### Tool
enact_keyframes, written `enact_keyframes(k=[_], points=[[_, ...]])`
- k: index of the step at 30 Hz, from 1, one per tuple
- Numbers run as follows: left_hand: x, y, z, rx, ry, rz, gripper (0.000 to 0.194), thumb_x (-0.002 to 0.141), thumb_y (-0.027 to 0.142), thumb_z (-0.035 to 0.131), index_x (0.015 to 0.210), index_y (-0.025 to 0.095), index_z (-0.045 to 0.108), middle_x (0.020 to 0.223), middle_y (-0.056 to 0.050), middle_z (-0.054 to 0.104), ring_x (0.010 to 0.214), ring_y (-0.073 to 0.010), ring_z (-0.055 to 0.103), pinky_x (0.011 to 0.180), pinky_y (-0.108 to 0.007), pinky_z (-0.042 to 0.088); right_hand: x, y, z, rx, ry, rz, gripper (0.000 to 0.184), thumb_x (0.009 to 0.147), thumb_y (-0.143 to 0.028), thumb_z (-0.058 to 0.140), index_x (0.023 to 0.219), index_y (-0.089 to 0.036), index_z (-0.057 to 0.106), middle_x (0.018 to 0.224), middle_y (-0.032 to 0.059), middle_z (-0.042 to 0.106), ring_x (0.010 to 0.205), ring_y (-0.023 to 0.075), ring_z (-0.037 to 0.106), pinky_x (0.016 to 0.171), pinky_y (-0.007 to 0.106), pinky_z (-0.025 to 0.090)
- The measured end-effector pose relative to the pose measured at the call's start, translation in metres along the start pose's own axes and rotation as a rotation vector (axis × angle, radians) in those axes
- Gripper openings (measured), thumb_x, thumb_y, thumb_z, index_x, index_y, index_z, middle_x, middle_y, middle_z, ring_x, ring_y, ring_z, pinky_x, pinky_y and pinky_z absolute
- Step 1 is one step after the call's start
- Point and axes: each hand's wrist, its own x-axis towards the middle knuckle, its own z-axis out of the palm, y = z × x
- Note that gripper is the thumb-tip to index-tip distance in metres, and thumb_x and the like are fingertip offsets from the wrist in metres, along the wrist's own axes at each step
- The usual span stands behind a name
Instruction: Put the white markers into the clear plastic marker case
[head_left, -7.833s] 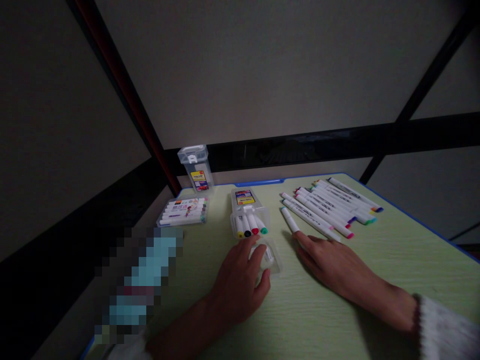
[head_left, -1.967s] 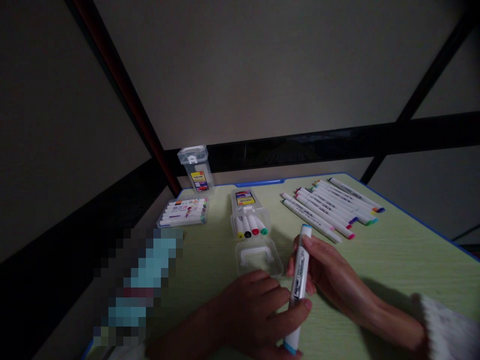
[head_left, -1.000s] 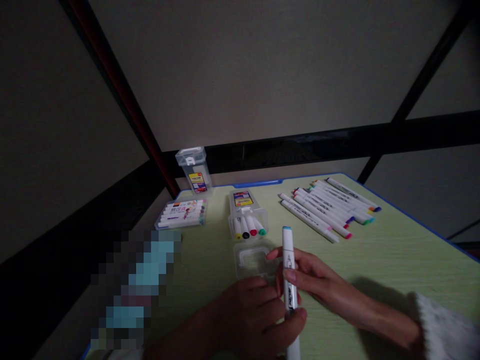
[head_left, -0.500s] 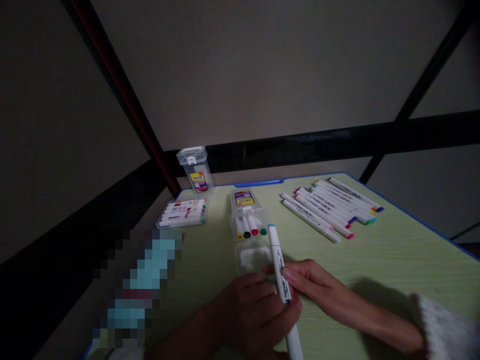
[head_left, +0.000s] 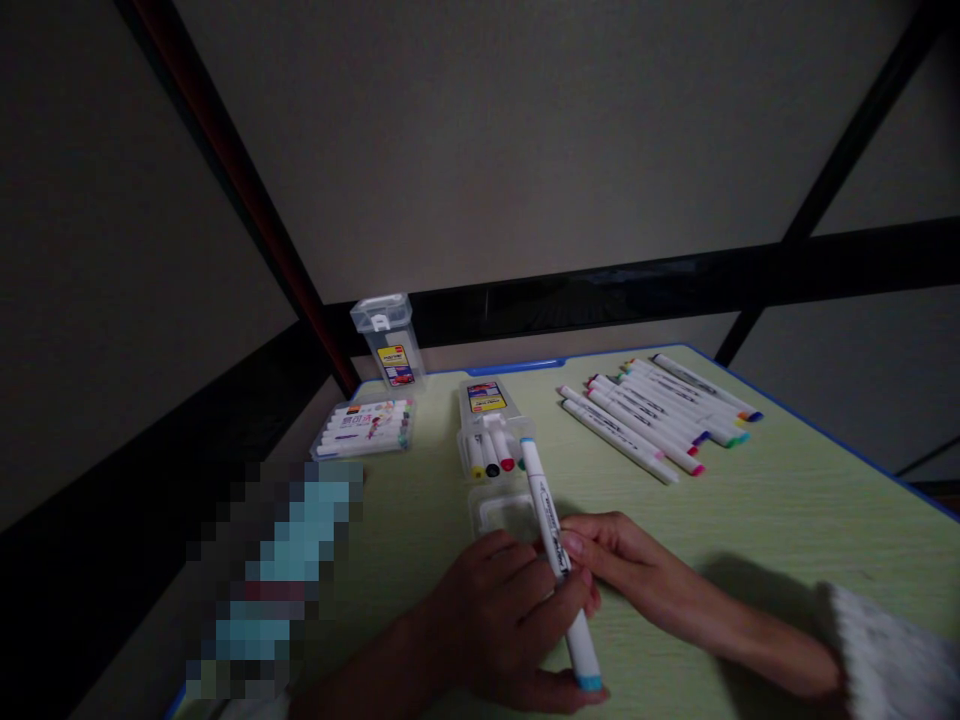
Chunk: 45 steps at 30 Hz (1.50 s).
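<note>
The biggest thing is a table with a pale green wood-grain top and a blue edge (head_left: 720,510), spreading under and beyond both hands. The left hand (head_left: 510,620) is curled, its fingers wrapped over the lower half of one marker and its thumb at the bottom end; the right hand (head_left: 615,555) pinches the same marker near the middle with thumb and fingertips. Beyond the right hand lies a slanting group of white markers with coloured ends (head_left: 652,405). Straight beyond the left hand lies a clear plastic box with a yellow label (head_left: 487,400), several markers showing in its mouth. Farther, to the left of that hand, are a flat clear case of white markers (head_left: 367,428) and, behind it, an upright clear plastic box (head_left: 394,340). Just beyond the left knuckles is a clear plastic lid (head_left: 480,512), partly covered. The smallest is the white marker with light-blue ends (head_left: 541,500), held tilted between both hands.
</note>
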Motion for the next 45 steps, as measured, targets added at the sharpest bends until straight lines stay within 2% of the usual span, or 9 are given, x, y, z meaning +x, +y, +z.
enact_keyframes(k=[10, 20, 30, 34, 38, 45], points=[[-0.001, 0.0, -0.001, 0.019, -0.02, 0.012, 0.051, 0.075, 0.051, 0.051, 0.1, 0.007, 0.052, 0.067, -0.003, 0.061, 0.062, -0.0167, 0.057, 0.052, -0.03, 0.041, 0.001, -0.005, -0.001, 0.0, 0.034, 0.004, 0.041, 0.083, -0.051, 0.048, 0.063, -0.015, 0.05, 0.053, -0.0044, 0.044, 0.049, 0.0068, 0.041, 0.048, 0.019, 0.036], [0.0, -0.001, -0.001, 0.03, -0.015, -0.019, 0.045, 0.087, 0.045, 0.035, 0.1, 0.007, 0.054, 0.067, -0.005, 0.062, 0.061, -0.0168, 0.058, 0.054, -0.03, 0.043, 0.001, -0.008, 0.001, 0.002, 0.045, 0.008, 0.039, 0.083, -0.05, 0.048, 0.066, -0.015, 0.051, 0.054, -0.004, 0.047, 0.048, 0.007, 0.041, 0.048, 0.02, 0.036], [0.0, -0.002, -0.003, 0.009, -0.042, -0.075, 0.046, 0.087, 0.046, 0.036, 0.105, 0.007, 0.052, 0.073, -0.008, 0.063, 0.061, -0.0185, 0.059, 0.055, -0.031, 0.045, 0.002, -0.01, 0.002, 0.015, 0.055, 0.016, 0.043, 0.081, -0.055, 0.047, 0.064, -0.016, 0.05, 0.051, -0.0041, 0.047, 0.047, 0.0079, 0.042, 0.049, 0.022, 0.038], [0.0, -0.003, -0.003, -0.004, -0.062, -0.118, 0.048, 0.087, 0.045, 0.035, 0.11, 0.006, 0.049, 0.07, -0.007, 0.061, 0.06, -0.0183, 0.058, 0.055, -0.032, 0.045, 0.001, -0.007, 0.001, 0.038, 0.034, 0.017, 0.039, 0.082, -0.052, 0.049, 0.068, -0.015, 0.053, 0.053, -0.0039, 0.049, 0.048, 0.0074, 0.043, 0.049, 0.021, 0.037], [-0.001, -0.005, -0.001, 0.011, -0.033, -0.155, 0.043, 0.087, 0.043, 0.036, 0.106, 0.007, 0.05, 0.066, -0.005, 0.058, 0.057, -0.0181, 0.055, 0.053, -0.032, 0.044, 0.001, -0.004, 0.0, 0.065, 0.017, 0.01, 0.035, 0.082, -0.049, 0.051, 0.073, -0.015, 0.054, 0.054, -0.0038, 0.051, 0.047, 0.0071, 0.044, 0.048, 0.02, 0.036], [-0.003, -0.005, 0.0, 0.026, -0.115, -0.275, 0.043, 0.086, 0.037, 0.039, 0.115, 0.006, 0.046, 0.079, -0.009, 0.06, 0.069, -0.021, 0.057, 0.061, -0.035, 0.047, 0.002, -0.005, 0.001, 0.061, 0.015, 0.01, 0.029, 0.082, -0.043, 0.053, 0.083, -0.014, 0.058, 0.058, -0.0033, 0.052, 0.048, 0.0066, 0.045, 0.049, 0.02, 0.038]])
